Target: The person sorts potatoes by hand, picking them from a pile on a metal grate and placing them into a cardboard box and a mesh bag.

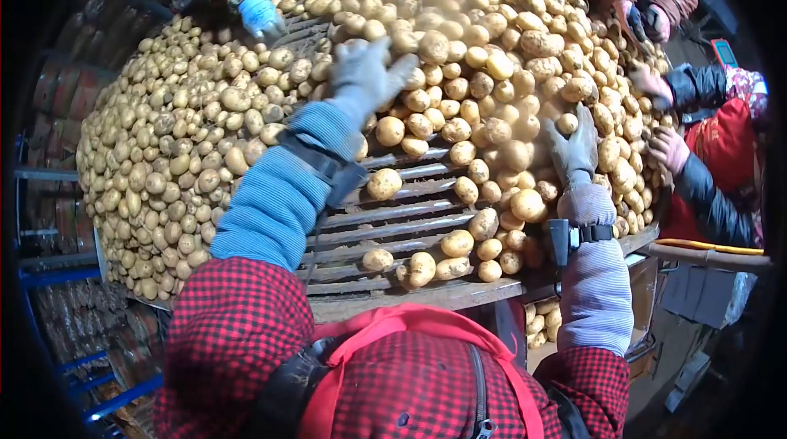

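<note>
My left hand (369, 77), in a grey glove, reaches over the potato pile (492, 21) with its fingers spread. It holds nothing that I can see, and potatoes lie against its right side. Flat and open, my right hand (575, 148) rests at the right part of the pile in a grey glove. A small potato (566, 122) sits between its thumb and fingers, not visibly gripped. Between my hands, loose potatoes such as a larger one (384, 184) lie on a slatted table (352, 238), its bars showing through.
Another person's blue-gloved hand (261, 16) touches potatoes at the far left. More people's hands work at the right, one hand (670, 150) near the table edge. The wooden front rim (459, 295) runs before me. Potatoes (541, 322) lie below it.
</note>
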`<state>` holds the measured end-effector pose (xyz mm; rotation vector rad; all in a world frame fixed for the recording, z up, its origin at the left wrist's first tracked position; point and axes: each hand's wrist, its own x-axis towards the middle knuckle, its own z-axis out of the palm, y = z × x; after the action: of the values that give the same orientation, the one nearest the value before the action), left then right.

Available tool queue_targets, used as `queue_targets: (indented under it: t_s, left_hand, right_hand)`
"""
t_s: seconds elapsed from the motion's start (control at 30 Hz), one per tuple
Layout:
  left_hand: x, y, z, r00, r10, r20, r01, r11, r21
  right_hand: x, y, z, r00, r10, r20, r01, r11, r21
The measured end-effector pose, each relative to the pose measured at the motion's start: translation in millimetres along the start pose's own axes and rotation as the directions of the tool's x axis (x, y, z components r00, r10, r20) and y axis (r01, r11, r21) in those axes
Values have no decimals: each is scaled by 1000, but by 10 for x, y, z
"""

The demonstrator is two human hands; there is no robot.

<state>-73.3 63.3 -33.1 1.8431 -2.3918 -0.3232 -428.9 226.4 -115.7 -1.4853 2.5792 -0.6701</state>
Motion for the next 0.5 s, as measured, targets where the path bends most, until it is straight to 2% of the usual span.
queue_targets:
  t_s: [0.03,0.07,0.1,0.13,0.17,0.2,0.27,0.33,0.37,0.4,0.43,0.47,0.5]
  left_hand:
    - [-113,125,141,994,-10,-113,14,999,43]
    - [-269,260,171,990,20,-142,-11,998,67]
    - [-452,417,169,996,4,-90,8,991,133]
    - [-597,459,283,987,51,-155,-33,993,118]
    - [-735,475,423,974,92,-208,-110,991,-75]
    - [-911,582,384,977,125,-171,-128,992,-8]
    - [-1224,610,248,946,322,-44,-321,947,27]
    - [-1316,445,155,851,514,-111,-523,849,-80]
    - [-1222,296,135,797,563,-218,-599,784,-162]
    - [-1132,188,-61,812,500,-302,-580,751,-315]
    - [-953,-5,-240,769,506,-391,-608,767,-204]
    - [-675,-270,-239,739,437,-512,-579,801,-153]
    - [-461,-489,-356,817,350,-459,-401,916,-15]
  right_hand:
    - [-3,-6,-1,1000,-1,0,1,1000,7]
    - [1,-7,-7,1000,1,-2,-1,1000,11]
    - [4,10,3,1000,5,0,-5,1000,12]
    - [29,31,-1,1000,-6,-2,6,1000,8]
    - [35,52,7,1000,-9,-6,9,1000,2]
    - [23,69,35,1000,-12,-5,12,1000,-3]
    - [27,95,39,999,-33,-4,33,999,4]
    - [60,170,90,999,-52,-12,52,999,0]
    - [74,199,114,998,-54,-11,54,999,-1]
    - [69,203,124,998,-52,-24,52,999,8]
    - [56,213,127,998,-47,-35,48,999,15]
    - [39,198,112,999,-42,-32,42,999,10]
    - [22,145,75,999,-38,-31,38,999,17]
